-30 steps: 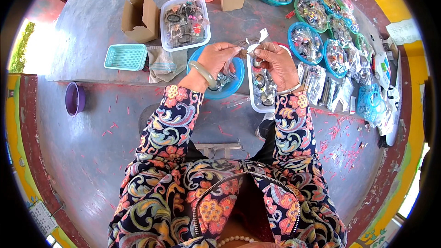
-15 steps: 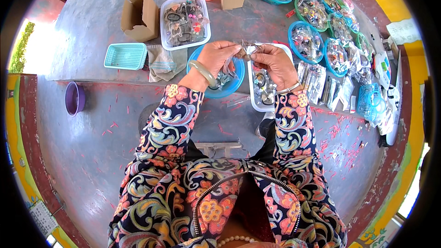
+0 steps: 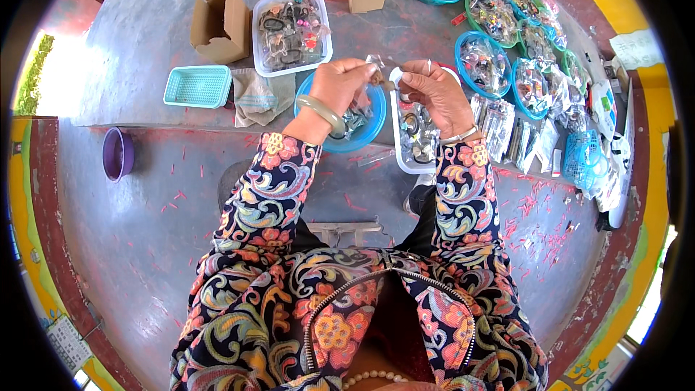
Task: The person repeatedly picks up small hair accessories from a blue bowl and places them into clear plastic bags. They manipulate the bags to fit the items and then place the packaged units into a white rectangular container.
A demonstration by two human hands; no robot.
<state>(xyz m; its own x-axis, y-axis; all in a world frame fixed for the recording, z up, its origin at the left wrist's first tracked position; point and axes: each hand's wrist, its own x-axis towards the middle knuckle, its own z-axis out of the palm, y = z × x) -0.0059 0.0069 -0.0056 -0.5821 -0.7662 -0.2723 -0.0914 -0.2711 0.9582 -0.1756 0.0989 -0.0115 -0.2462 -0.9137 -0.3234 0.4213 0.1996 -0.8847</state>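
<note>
My left hand (image 3: 338, 92) pinches a small brown band that looks like a hair tie (image 3: 379, 80), with a scrap of clear plastic bag (image 3: 374, 61) at its fingertips. My right hand (image 3: 439, 97) is closed at the band's other end, thumb against fingers; its exact grip is partly hidden. Below my left hand stands a blue round basin (image 3: 365, 135) with bagged pieces inside. Under my right hand is a white tray (image 3: 402, 156) of dark hair ties and small packets.
Another white tray (image 3: 329, 49) of hair ties stands beyond, beside an open cardboard box (image 3: 235, 25). A turquoise basket (image 3: 198, 87) and a grey cloth (image 3: 262, 98) lie left. Several baskets of bagged goods, including a blue basket (image 3: 461, 76), fill the right. A purple bucket (image 3: 119, 156) stands lower left.
My right hand has turned, its fingers lifting and spreading slightly away from my left. The plastic bag now shows mainly by my left fingertips, with the brown band lower between my hands.
</note>
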